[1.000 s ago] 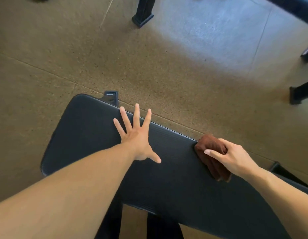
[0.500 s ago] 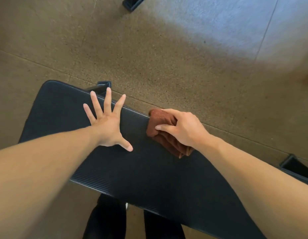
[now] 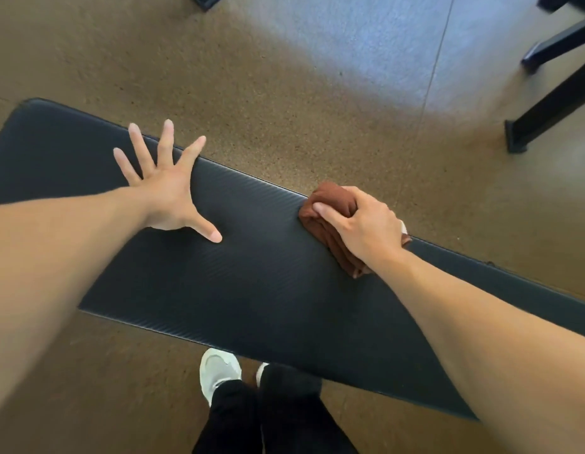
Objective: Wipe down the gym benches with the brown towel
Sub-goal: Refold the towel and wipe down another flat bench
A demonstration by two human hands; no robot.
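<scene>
Speckled tan rubber gym flooring (image 3: 284,103) fills the background, washed by a pale patch of daylight toward the upper right, where black metal equipment legs (image 3: 553,103) stand on the floor near the picture's corner. Across the middle runs the surface (image 3: 268,290), a long, black, ribbed padded gym bench, slanting from the upper left down to the lower right, its rounded end at the left. Both bare forearms of the person reach over it from the near side. Below the near edge, black trouser legs (image 3: 268,417) and one white sports shoe (image 3: 217,371) show on the floor. The left hand (image 3: 168,191) lies released, palm down, fingers spread wide and straight, on the surface at its far edge toward the left end, the longest fingertips reaching just past that edge. The right hand (image 3: 363,224) grasps the bunched brown cloth towel (image 3: 330,221), thumb and fingers curled over its top, pressing it onto the surface at the far edge, well apart from the left hand. Part of the towel trails out from under the wrist toward the near side, lying flat on the padding.
</scene>
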